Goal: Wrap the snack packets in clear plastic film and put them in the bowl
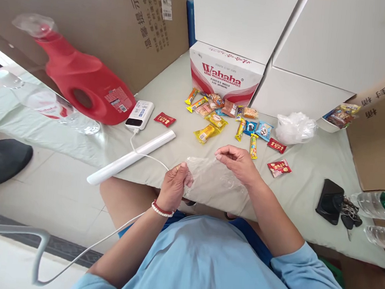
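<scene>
My left hand (174, 184) and right hand (236, 161) each pinch an edge of a clear plastic bag (213, 181), held above the tabletop (170, 92), snack packets (231, 118) lying beyond.

Pale green cloth-covered table (310, 192); white tiled floor (54, 195) at left; stacked cardboard boxes (99, 13) and white boxes (325, 39) behind, daylight
</scene>
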Tool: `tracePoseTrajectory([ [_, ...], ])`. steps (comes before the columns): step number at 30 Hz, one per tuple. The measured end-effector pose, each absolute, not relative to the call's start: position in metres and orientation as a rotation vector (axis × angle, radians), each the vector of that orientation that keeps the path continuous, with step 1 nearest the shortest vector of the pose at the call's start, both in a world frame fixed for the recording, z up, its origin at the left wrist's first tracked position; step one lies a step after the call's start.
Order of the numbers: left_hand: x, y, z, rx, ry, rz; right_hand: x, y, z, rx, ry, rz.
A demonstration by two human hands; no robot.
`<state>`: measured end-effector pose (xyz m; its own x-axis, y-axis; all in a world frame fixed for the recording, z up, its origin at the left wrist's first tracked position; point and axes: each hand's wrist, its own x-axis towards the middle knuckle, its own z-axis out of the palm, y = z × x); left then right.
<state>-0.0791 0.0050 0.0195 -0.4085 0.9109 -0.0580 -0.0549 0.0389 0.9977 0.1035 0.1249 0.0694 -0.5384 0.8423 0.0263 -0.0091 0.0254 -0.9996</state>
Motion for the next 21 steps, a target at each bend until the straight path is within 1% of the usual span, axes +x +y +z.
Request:
tracePoseTrajectory([
  [5, -0.089, 0.003, 0.033, 0.867, 1.467, 1.645, 0.159, 0.104, 0.100, -0.693, -1.767, 1.211],
  [7, -0.096, -0.005, 0.037, 0.986, 1.498, 1.661, 0.191, 0.093, 0.102, -0.679, -1.873, 1.101],
  [9, -0.101, -0.016, 0.035, 1.066, 1.551, 1.602, 0.219, 0.082, 0.092, -0.754, -1.949, 1.042],
  [14, -0.104, -0.044, 0.007, 0.954, 1.714, 1.246, 0.253, 0.062, 0.040, -1.162, -2.151, 1.084],
  [16, -0.103, -0.050, 0.003, 1.034, 1.813, 1.269, 0.252, 0.056, 0.027, -1.321, -2.131, 1.122],
  [19, -0.094, -0.047, 0.015, 1.400, 1.952, 1.398, 0.239, 0.060, 0.023, -1.483, -1.876, 1.165],
  [21, -0.079, -0.037, 0.028, 1.772, 1.967, 1.336, 0.223, 0.071, 0.022, -1.519, -1.791, 1.190],
])
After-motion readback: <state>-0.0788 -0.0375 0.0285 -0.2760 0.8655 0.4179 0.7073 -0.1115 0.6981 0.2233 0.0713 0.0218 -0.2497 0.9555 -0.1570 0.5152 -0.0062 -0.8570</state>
